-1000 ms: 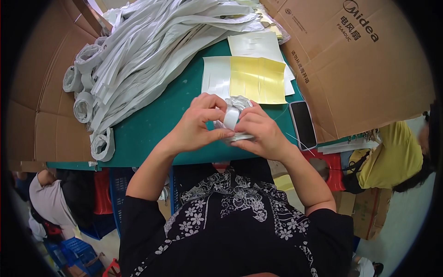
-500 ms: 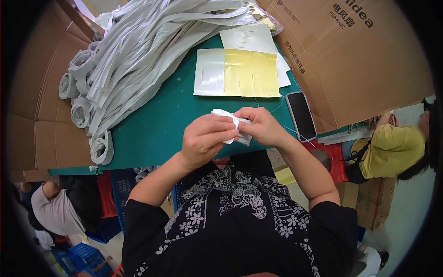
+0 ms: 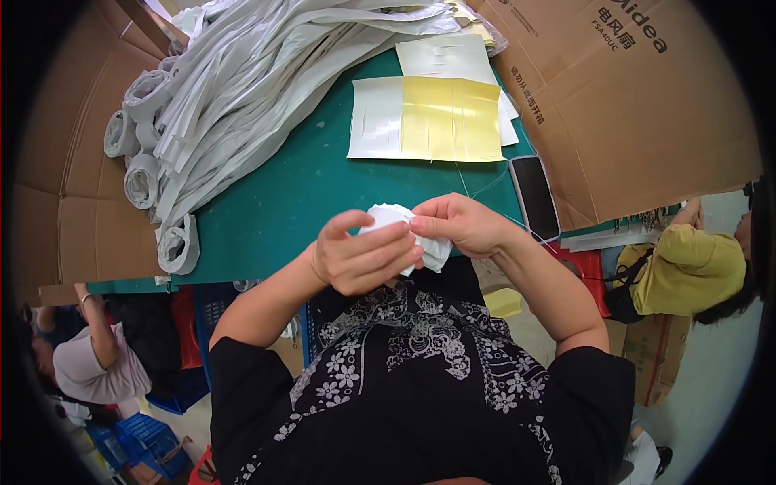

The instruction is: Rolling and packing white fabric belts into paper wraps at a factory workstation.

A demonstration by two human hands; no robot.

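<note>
Just over the near edge of the green table (image 3: 267, 234), both hands hold a small bundle of folded or rolled white cloth (image 3: 435, 253). Its exact form is partly hidden by my fingers. My left hand (image 3: 360, 255) lies along its left side, the index finger lifted and bent, the other fingers against the cloth. From the right, my right hand (image 3: 473, 225) pinches the bundle's upper edge between thumb and fingers. Similar strips of white cloth (image 3: 259, 105) lie heaped at the far left, several ending in rolls (image 3: 176, 250).
Slit white-and-yellow sheets (image 3: 453, 121) lie beyond my hands. A phone (image 3: 535, 198) rests at the right, with thin thread near it. Cardboard walls (image 3: 614, 129) border both table sides. One person in yellow (image 3: 695, 267) is at right, another in pale clothing (image 3: 97, 364) at left.
The white bundle now shows a broader face between my hands. My left index finger has risen from it, and the right hand has shifted slightly to the right. The view has moved slightly.
</note>
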